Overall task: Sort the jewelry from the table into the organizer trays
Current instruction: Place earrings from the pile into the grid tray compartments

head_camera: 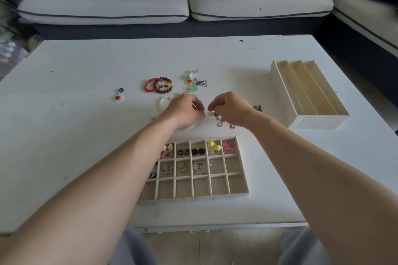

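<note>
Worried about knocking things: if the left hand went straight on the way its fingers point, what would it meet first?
Probably the right hand: the left hand points rightward at its fingertips, a small gap apart, though depth is unclear.

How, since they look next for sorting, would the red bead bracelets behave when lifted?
The red bead bracelets are strung loops, so they probably sag limply. Glossy round beads may roll when pushed. They overlap, so lifting one could drag the other.

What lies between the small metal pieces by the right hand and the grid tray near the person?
Nothing visible. Only bare table separates the small metal pieces by the right hand from the grid tray; the near row's visible compartments are empty.
</note>
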`<act>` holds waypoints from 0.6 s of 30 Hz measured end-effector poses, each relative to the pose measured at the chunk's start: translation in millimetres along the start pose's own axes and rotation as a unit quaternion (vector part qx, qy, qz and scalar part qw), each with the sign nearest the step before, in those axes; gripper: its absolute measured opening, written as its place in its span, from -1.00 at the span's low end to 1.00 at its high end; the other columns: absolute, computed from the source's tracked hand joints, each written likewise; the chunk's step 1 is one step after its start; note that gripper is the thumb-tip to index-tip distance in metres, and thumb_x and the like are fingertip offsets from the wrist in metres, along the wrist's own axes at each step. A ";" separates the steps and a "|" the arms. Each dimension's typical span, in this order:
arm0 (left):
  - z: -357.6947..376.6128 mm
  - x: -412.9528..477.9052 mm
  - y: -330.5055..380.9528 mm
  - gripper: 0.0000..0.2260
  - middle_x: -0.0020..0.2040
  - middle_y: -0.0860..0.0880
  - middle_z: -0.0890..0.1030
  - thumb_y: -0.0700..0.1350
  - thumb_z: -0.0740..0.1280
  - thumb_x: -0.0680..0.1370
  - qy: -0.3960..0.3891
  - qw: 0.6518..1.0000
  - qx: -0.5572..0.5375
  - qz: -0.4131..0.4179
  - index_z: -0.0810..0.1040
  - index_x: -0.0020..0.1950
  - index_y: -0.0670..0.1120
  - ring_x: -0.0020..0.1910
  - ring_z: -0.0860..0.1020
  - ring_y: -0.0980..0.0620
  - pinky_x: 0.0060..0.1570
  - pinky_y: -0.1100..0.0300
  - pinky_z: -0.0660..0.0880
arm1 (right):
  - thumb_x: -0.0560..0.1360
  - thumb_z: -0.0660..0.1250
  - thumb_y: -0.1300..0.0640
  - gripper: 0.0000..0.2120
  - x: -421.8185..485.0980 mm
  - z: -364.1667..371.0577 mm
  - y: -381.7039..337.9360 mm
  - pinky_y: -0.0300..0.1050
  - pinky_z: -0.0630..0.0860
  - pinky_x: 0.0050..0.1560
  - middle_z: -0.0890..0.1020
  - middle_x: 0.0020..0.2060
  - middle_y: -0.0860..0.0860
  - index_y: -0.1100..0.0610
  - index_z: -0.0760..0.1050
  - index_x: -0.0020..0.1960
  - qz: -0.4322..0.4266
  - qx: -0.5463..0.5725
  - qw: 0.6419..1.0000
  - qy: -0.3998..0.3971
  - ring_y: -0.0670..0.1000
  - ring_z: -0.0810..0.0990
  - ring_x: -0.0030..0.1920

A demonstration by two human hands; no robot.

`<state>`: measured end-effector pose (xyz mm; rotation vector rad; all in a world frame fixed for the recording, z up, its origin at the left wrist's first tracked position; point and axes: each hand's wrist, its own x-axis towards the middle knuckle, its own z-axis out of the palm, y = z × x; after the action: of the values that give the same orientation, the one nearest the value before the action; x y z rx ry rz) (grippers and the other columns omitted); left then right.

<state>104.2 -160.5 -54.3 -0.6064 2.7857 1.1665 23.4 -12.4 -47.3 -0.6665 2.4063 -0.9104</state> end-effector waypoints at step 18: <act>-31.6 -44.1 18.7 -0.90 -0.10 -0.09 0.72 -0.27 0.35 0.60 -0.041 0.865 -0.494 -0.071 0.58 -0.04 -0.09 -0.20 0.67 0.04 -0.24 0.25 0.60 | 0.57 0.42 0.15 -0.86 -45.1 -3.2 -16.6 -0.09 0.59 -0.05 0.69 -0.20 0.09 0.23 0.64 0.02 -0.024 0.288 0.953 -0.087 0.02 0.65 -0.19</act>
<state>140.6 -156.0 -10.3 -0.7384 1.8309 2.4627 60.5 4.6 -21.8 -0.5487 1.8387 -1.4248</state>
